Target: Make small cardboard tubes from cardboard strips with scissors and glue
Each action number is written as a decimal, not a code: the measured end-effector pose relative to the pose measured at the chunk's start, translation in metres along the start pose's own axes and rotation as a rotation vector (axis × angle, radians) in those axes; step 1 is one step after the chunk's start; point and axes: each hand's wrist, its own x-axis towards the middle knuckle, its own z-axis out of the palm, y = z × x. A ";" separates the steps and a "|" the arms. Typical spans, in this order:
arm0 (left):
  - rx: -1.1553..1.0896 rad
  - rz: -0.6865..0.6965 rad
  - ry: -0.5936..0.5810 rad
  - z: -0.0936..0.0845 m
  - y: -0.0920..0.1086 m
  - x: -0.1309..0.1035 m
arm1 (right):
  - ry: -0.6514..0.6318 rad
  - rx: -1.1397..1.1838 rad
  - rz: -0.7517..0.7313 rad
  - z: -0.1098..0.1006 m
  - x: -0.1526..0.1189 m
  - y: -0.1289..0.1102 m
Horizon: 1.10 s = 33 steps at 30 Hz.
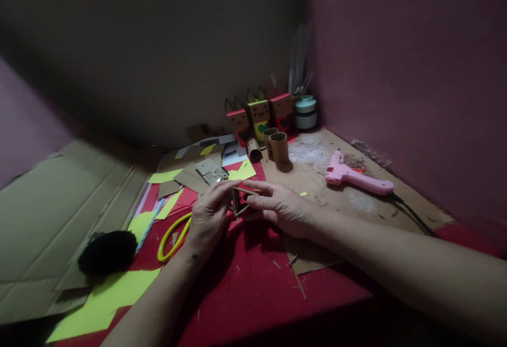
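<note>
Between my two hands is a small open cardboard box frame [236, 203], held just above the red tabletop [253, 283]. My left hand [212, 209] grips its left side, fingers closed against the cardboard. From the right, my right hand [273, 204] pinches the box's other side, with fingertips partly inside the opening. Yellow-handled scissors [164, 241] lie beside my left wrist, their blades partly hidden behind the hand. Beyond the hands stand cardboard tubes [280, 149], and another tube [254, 150] lies on its side.
A pink glue gun [356, 175] rests on a cardboard sheet at right, its cord trailing away. Three box-headed cardboard figures [259, 112] stand at the back near a teal-lidded jar [306, 112]. Black yarn [106, 252], yellow paper [111, 297] and cardboard scraps [194, 175] lie at left.
</note>
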 end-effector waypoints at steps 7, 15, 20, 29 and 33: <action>-0.019 -0.019 -0.136 -0.007 0.004 0.004 | -0.038 -0.097 -0.033 -0.004 -0.001 0.004; -0.120 -0.256 -0.205 -0.009 0.014 0.007 | 0.013 -0.158 -0.020 -0.005 -0.002 0.003; -0.292 -0.410 -0.182 -0.006 0.018 0.007 | 0.064 -0.269 -0.045 -0.002 -0.003 0.001; -0.551 -0.548 -0.273 -0.008 0.013 0.007 | 0.039 -0.399 -0.064 -0.004 -0.002 0.000; -0.435 -0.489 -0.327 -0.010 0.015 0.007 | 0.043 -0.486 -0.106 -0.007 -0.001 0.002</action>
